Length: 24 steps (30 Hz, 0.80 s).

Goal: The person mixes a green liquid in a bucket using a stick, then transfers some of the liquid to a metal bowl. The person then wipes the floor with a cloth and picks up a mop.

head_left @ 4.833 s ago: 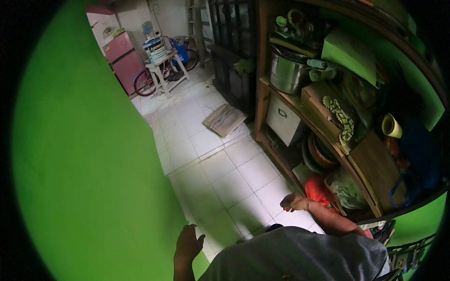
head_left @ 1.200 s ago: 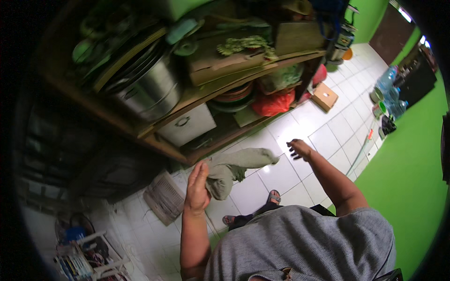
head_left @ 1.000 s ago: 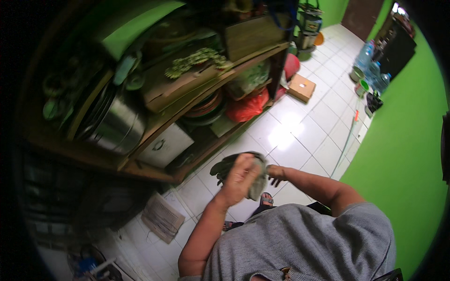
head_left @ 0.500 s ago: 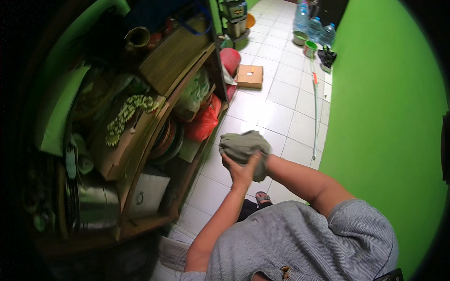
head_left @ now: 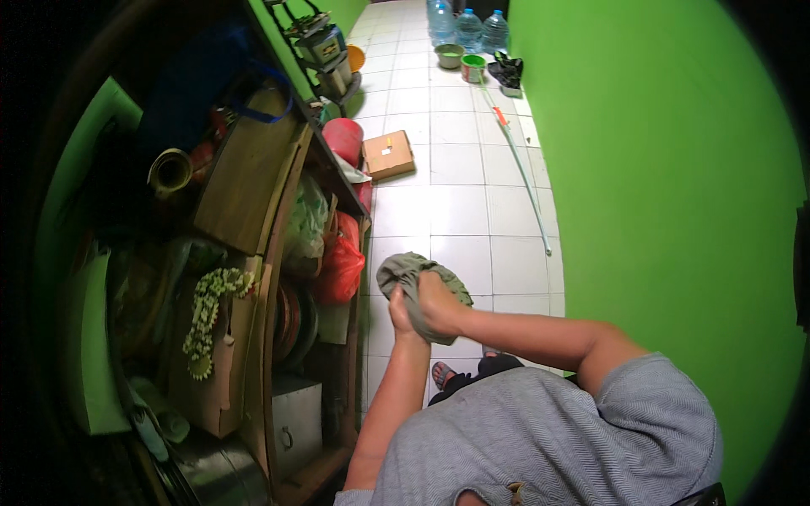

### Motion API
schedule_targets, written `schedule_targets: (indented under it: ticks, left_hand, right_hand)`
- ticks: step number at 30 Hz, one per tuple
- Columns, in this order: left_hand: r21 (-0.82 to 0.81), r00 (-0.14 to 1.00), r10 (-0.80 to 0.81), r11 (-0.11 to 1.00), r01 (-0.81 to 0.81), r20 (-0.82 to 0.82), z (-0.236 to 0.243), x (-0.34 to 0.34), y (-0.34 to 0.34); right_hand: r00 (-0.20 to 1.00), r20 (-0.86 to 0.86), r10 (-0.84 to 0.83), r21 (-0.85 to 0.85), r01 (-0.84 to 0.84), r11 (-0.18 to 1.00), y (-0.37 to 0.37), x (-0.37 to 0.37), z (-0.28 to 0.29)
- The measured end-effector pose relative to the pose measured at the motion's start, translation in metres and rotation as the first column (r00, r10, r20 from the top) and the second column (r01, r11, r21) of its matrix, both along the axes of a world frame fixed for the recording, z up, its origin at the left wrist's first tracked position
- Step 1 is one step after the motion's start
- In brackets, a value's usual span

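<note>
A bunched grey-green cloth [head_left: 413,268] is held low in front of my body, over the tiled floor. My left hand [head_left: 402,314] grips it from the left, partly hidden by the fabric. My right hand [head_left: 440,299] is pressed into the folds from the right, its fingers curled on the cloth and mostly out of sight. The two hands are close together, and part of the cloth hangs below them. My sandalled feet [head_left: 443,373] show beyond my grey shirt.
A cluttered wooden shelf [head_left: 268,253] lines the left, with a red plastic bag [head_left: 342,261]. A cardboard box [head_left: 388,152], long pole [head_left: 523,177], buckets [head_left: 472,72] and water jugs [head_left: 468,34] stand farther along the tiled floor. A green wall [head_left: 658,211] runs along the right.
My view has turned from the shelf to along the passage. The cloth, earlier dangling from my left hand with my right hand apart, is now bunched between both hands.
</note>
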State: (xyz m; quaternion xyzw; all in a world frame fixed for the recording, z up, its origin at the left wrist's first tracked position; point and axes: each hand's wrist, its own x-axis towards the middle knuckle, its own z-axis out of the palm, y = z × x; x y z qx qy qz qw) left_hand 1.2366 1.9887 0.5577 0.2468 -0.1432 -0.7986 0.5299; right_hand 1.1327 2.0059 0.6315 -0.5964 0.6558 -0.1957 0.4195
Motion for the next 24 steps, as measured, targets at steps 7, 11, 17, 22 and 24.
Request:
schedule_targets:
  ticks: [7,11,17,22,24]
  left_hand:
    - [0.145,0.907,-0.145,0.965,0.218,-0.395,-0.046,-0.009,-0.070]
    - [-0.081,0.878,-0.368,0.929,0.362,-0.305,0.020,-0.095,-0.057]
    - [0.158,0.985,-0.169,0.974,0.162,0.032,0.016,-0.202,-0.110]
    - [0.286,0.999,0.039,0.957,-0.036,-0.006,-0.005,-0.262,-0.181]
    - [0.210,0.986,-0.132,0.966,0.152,-0.106,-0.005,-0.260,-0.216]
  right_hand:
    - [0.802,0.596,-0.049,0.284,-0.153,0.946,-0.031,-0.111,0.033]
    - [0.734,-0.108,-0.671,-0.611,0.484,0.627,-0.100,-0.176,0.013]
    - [0.796,0.262,-0.546,-0.373,0.605,0.703,-0.167,-0.172,-0.033]
    - [0.982,0.117,-0.148,-0.337,0.179,0.924,-0.153,-0.213,-0.042]
    - [0.924,0.370,0.092,-0.183,-0.024,0.983,-0.128,-0.261,-0.005]
